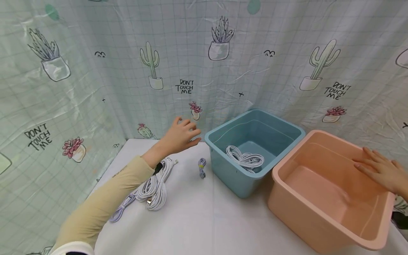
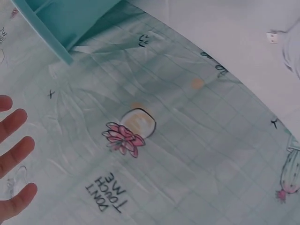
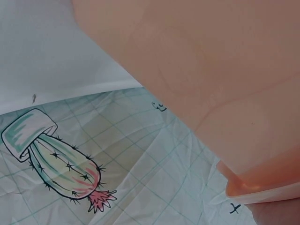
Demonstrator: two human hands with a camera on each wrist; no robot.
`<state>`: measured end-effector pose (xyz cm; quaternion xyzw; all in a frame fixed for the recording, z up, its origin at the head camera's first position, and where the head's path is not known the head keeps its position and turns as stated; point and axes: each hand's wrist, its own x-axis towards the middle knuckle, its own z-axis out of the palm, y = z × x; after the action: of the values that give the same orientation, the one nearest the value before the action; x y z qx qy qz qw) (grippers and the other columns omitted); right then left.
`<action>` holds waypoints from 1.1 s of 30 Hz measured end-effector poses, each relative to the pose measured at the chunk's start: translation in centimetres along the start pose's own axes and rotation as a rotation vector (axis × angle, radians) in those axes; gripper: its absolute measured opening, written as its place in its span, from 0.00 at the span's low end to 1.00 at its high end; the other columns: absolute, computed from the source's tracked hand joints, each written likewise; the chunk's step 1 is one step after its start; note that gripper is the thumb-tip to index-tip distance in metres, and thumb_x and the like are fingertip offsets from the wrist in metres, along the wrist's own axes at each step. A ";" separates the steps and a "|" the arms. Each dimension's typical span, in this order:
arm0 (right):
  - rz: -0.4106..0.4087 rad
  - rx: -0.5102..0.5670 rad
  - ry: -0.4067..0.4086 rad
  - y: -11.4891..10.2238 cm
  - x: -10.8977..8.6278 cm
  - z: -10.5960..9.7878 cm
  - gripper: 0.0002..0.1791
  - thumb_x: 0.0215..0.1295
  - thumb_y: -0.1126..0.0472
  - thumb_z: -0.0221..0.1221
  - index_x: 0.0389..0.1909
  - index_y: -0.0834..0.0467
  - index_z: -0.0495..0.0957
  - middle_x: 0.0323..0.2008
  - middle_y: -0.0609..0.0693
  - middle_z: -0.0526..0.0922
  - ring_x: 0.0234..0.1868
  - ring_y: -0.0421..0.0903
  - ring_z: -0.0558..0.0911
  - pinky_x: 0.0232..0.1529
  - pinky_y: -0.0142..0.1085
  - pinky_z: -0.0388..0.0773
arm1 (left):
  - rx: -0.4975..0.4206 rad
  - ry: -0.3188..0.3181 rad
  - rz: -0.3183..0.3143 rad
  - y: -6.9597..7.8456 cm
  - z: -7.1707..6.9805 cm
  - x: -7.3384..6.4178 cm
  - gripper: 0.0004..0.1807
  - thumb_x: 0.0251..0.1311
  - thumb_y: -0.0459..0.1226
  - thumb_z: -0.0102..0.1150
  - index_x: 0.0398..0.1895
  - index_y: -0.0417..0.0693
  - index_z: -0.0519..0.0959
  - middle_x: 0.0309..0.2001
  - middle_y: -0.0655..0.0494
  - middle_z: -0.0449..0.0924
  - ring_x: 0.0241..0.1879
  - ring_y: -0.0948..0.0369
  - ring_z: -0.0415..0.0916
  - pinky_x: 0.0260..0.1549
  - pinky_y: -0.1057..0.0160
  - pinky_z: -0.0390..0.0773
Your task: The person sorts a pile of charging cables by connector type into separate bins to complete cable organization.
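My left hand (image 1: pixel 181 136) hovers over the far part of the table, left of a blue-green bin (image 1: pixel 220 161), holding nothing, its fingers spread and slightly bent. In the left wrist view its fingertips (image 2: pixel 21 152) touch nothing. Inside that bin lies a coiled white cable (image 1: pixel 245 159). A small bundled purple cable (image 1: pixel 202 168) is on the table below the hand. Over the rear right rim of an orange bin (image 1: pixel 306 202) lies my right hand (image 1: pixel 387 171), fingers fairly straight and reaching inside. The right wrist view shows mostly the bin's wall (image 3: pixel 211 70).
Several bundled white cables (image 1: pixel 153 189) lie on the white table (image 1: pixel 197 223) near the left forearm, with a purple cable (image 1: pixel 122 209) beside them. A cactus-printed curtain (image 1: pixel 121 88) hangs behind and left of the table. The two bins stand side by side.
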<state>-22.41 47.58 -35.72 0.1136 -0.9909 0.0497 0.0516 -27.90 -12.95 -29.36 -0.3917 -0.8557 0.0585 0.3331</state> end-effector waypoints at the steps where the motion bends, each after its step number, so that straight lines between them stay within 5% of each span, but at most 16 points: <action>1: 0.001 0.001 0.005 0.0 0.0 0.0 0.26 0.67 0.54 0.40 0.54 0.72 0.62 0.66 0.65 0.25 0.65 0.64 0.23 0.55 0.67 0.23 | 0.000 -0.007 -0.009 -0.1 -0.1 -0.3 0.06 0.56 0.45 0.55 0.32 0.54 0.75 0.33 0.57 0.75 0.39 0.56 0.70 0.44 0.48 0.65; 11: -0.052 -0.008 0.023 -0.1 -0.1 0.2 0.25 0.68 0.58 0.37 0.54 0.76 0.61 0.66 0.68 0.26 0.66 0.53 0.18 0.59 0.56 0.14 | 0.011 -0.012 -0.039 -1.5 -0.4 -3.8 0.07 0.54 0.44 0.56 0.32 0.52 0.75 0.32 0.56 0.76 0.37 0.55 0.71 0.43 0.46 0.65; 20: 0.009 0.020 0.002 -0.3 -0.1 -0.1 0.26 0.68 0.54 0.38 0.54 0.74 0.63 0.66 0.67 0.26 0.65 0.61 0.22 0.56 0.65 0.21 | 0.058 0.009 -0.003 -2.3 0.3 -7.6 0.08 0.51 0.44 0.59 0.30 0.52 0.74 0.30 0.56 0.75 0.35 0.55 0.71 0.39 0.47 0.67; 28: -0.078 0.060 0.041 -0.1 -0.4 0.3 0.26 0.68 0.60 0.34 0.55 0.80 0.57 0.66 0.67 0.26 0.66 0.44 0.18 0.60 0.51 0.12 | 0.087 -0.056 0.013 -3.3 1.4 -10.6 0.09 0.50 0.45 0.60 0.30 0.52 0.74 0.31 0.55 0.75 0.35 0.54 0.69 0.39 0.47 0.66; 33: -0.071 0.036 0.039 -0.1 -0.4 0.4 0.26 0.68 0.59 0.36 0.56 0.78 0.58 0.66 0.67 0.26 0.66 0.47 0.18 0.60 0.52 0.12 | 0.080 -0.115 0.011 -3.7 2.2 -12.1 0.09 0.50 0.45 0.60 0.32 0.53 0.74 0.32 0.55 0.75 0.35 0.55 0.69 0.40 0.47 0.66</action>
<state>-22.03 47.57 -36.15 0.1487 -0.9840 0.0677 0.0708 -25.89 -23.69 -36.02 -0.3789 -0.8681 0.1171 0.2985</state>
